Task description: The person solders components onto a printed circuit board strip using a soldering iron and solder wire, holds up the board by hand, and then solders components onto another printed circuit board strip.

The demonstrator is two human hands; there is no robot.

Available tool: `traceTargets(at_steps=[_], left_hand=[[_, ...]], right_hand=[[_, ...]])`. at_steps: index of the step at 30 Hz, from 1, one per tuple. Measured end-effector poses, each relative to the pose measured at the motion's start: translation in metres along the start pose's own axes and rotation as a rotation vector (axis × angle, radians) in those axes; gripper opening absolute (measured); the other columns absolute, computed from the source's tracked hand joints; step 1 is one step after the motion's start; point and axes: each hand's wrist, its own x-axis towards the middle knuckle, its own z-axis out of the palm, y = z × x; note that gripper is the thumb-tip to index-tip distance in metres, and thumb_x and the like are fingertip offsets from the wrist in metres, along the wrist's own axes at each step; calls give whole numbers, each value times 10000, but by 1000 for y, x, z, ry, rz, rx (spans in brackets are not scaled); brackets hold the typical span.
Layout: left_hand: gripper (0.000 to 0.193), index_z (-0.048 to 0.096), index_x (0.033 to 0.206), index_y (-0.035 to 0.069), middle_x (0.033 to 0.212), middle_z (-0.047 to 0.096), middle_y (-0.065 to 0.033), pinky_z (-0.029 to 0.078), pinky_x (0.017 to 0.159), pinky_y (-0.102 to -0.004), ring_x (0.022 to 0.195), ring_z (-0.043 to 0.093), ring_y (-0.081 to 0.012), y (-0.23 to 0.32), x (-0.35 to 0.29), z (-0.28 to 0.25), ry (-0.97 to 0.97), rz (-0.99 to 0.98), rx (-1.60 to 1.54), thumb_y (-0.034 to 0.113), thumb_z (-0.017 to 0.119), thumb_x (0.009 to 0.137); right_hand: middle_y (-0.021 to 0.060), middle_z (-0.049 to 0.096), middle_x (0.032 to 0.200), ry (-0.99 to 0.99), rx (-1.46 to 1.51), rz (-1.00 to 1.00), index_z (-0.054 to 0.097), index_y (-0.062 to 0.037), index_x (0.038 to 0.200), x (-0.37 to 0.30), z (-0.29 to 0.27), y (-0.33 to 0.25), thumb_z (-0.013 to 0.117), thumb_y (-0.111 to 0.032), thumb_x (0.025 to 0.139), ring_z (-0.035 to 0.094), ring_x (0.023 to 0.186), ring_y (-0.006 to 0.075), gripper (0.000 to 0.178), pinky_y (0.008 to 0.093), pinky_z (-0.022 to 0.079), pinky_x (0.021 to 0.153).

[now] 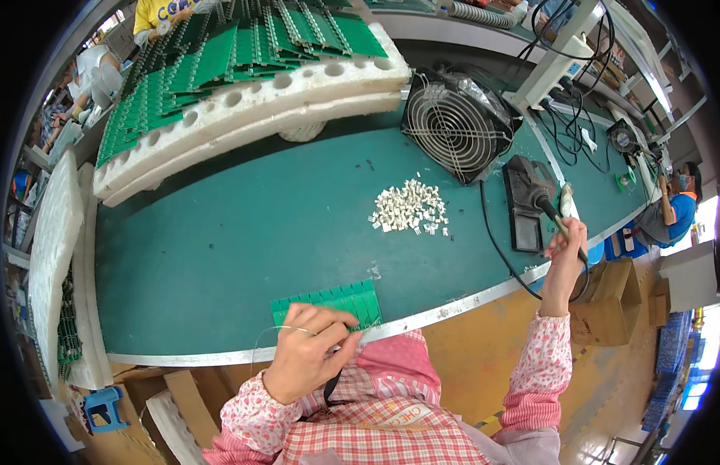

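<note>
Here's the left hand, fingers curled and pinching a thin wire, right at the green circuit board by the worktop's near edge; whether it touches the board, I can't tell. Over on the right, the right hand is closed round the soldering iron, its front end at the black stand, with white connectors heaped between.

Bare left hand, bare right hand, both with white cuffs speckled pink and red, pink patterned sleeves nearer in, and there's a red-and-white checked apron with orange lettering!
</note>
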Motion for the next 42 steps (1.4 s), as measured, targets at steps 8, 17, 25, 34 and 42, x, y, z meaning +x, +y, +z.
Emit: traceTargets(at_steps=[8, 17, 25, 34, 42], left_hand=[[177, 547, 652, 56, 947, 701, -23, 420, 733, -347, 832, 610, -223, 2, 4, 1, -42, 15, -22, 32, 711, 716], [217, 530, 635, 53, 926, 708, -36, 418, 709, -342, 784, 610, -224, 2, 2, -1, -32, -68, 0, 51, 727, 727], [177, 572, 645, 45, 927, 712, -34, 423, 710, -326, 736, 601, -204, -1, 6, -1, -40, -64, -41, 58, 726, 732], [200, 572, 624, 66, 902, 698, -6, 434, 714, -338, 754, 623, -185, -1, 6, -4, -54, -27, -34, 93, 737, 734], [194, 577, 625, 75, 915, 681, 8, 415, 714, -342, 800, 624, -174, -1, 9, 2, -104, 2, -23, 97, 737, 731]], right_hand=[[12, 529, 826, -80, 145, 101, 580, -75, 1102, 13, 23, -4, 569, -353, 948, 538, 764, 93, 318, 284, 499, 726], [202, 620, 1152, -300, 301, 251, 502, -23, 1309, 69, 29, 4, 350, -412, 1013, 606, 1106, 278, 511, 356, 506, 921], [51, 609, 920, 6, -24, 25, 576, -58, 1163, 52, 17, 7, 557, -292, 963, 593, 824, 108, 308, 238, 489, 665], [42, 522, 739, -284, 108, -3, 482, 8, 946, -143, 24, -36, 581, -188, 887, 548, 558, 130, 228, 247, 498, 519], [119, 655, 760, -594, 149, 86, 547, 1, 876, -181, 30, -16, 699, -167, 818, 640, 628, 135, 234, 247, 499, 570]])
